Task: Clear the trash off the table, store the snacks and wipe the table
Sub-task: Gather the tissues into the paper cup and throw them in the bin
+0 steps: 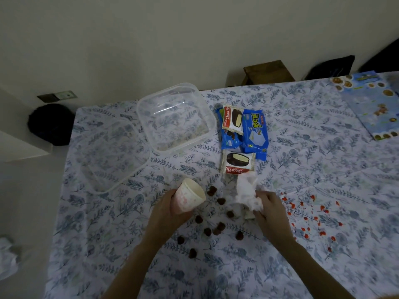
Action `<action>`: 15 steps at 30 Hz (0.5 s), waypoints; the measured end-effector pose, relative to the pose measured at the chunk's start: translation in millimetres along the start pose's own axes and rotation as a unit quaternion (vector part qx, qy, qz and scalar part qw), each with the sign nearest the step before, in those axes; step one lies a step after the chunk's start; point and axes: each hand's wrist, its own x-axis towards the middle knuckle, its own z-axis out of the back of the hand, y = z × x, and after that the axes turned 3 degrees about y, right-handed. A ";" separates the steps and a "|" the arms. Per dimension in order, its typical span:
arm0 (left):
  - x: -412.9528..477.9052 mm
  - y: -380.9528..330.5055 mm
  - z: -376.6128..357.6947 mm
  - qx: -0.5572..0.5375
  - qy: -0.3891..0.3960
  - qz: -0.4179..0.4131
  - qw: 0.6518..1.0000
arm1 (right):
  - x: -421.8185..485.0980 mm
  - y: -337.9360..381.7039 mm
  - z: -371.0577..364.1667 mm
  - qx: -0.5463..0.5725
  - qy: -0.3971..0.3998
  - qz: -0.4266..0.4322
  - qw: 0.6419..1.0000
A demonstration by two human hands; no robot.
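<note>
My left hand (170,210) grips a white paper cup (190,196), tilted with its mouth facing up and to the right. My right hand (269,209) holds a crumpled white tissue (247,189) just above the table. Several small brown crumbs (220,227) lie scattered between my hands on the floral tablecloth (323,169). Behind them sits a pile of snack packs: two Choco Pie packs (237,164) and blue wafer packs (254,130). A small wrapper scrap (248,214) lies under my right hand.
A clear plastic container (177,117) stands open at the back left, its clear lid (112,156) flat beside it. Red spots (313,214) mark the cloth at right. A blue printed sheet (371,104) lies at the far right. A dark bin (50,124) is beyond the left edge.
</note>
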 end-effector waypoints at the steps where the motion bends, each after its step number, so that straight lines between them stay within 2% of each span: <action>1: 0.3 -0.6 -0.8 0.007 -0.003 -0.006 1.000 | -6.0 -2.4 -2.5 -0.064 0.015 0.014 0.998; 4: 0.1 -1.9 -2.5 0.020 -0.004 -0.009 1.000 | -16.8 -1.3 -11.3 -0.129 0.064 0.019 0.989; 10: -0.9 -0.4 -1.6 0.017 0.012 -0.014 1.000 | -4.1 11.2 -23.4 -0.163 0.022 0.078 0.983; 11: -0.8 0.2 -1.1 0.014 0.014 -0.013 1.000 | -0.3 12.6 -23.4 -0.134 0.031 0.071 0.988; 13: -1.5 0.7 -0.2 0.010 0.019 -0.013 1.000 | 8.3 12.9 -21.6 0.000 0.052 0.029 0.998; 15: -2.1 0.2 1.0 0.001 0.022 -0.007 1.000 | 16.4 15.6 -12.0 0.145 0.040 -0.042 0.988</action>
